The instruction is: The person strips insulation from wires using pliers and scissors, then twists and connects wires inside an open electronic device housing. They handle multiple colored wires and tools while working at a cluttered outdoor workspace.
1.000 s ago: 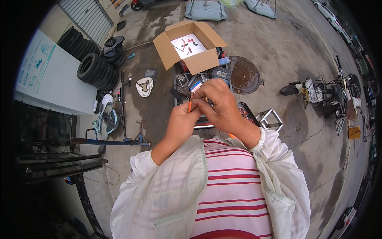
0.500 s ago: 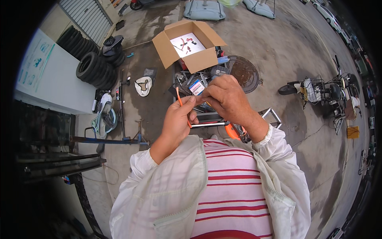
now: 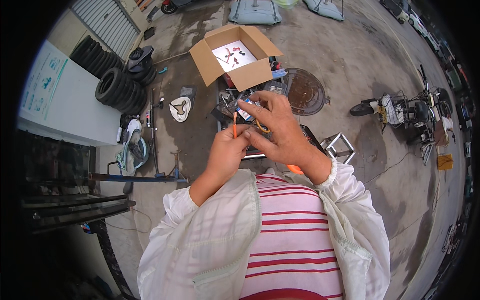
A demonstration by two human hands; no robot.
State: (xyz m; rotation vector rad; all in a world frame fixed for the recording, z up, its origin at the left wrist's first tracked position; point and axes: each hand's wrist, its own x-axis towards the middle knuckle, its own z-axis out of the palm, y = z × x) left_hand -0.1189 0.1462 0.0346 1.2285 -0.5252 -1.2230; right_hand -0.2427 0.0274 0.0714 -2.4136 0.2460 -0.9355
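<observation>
My left hand [image 3: 227, 150] pinches an orange wire [image 3: 235, 131] between thumb and fingers. The wire stands upright, its stripped copper end pointing up. My right hand [image 3: 280, 132] is close against it, the thumb tip touching my left fingertips. Its index finger stretches away from the thumb. A yellow-and-dark loop [image 3: 262, 127], perhaps a tool's handle, sits within my right hand; the rest of it is hidden. Just beyond the fingers lies a small blue, white and red packet [image 3: 244, 111], atop a toolbox of metal tools [image 3: 227, 98].
An open cardboard box [image 3: 259, 73] stands beyond the toolbox, with small red and black pieces on its white bottom. A manhole cover [image 3: 306, 92] is right of it. Stacked tyres [image 3: 117, 90] and a white bag [image 3: 180, 108] lie left; a metal frame [image 3: 338, 148] stands right.
My right hand has opened its fingers and tilted back from the pinch, exposing more of the yellow loop. The orange wire has swung more upright and moved slightly right.
</observation>
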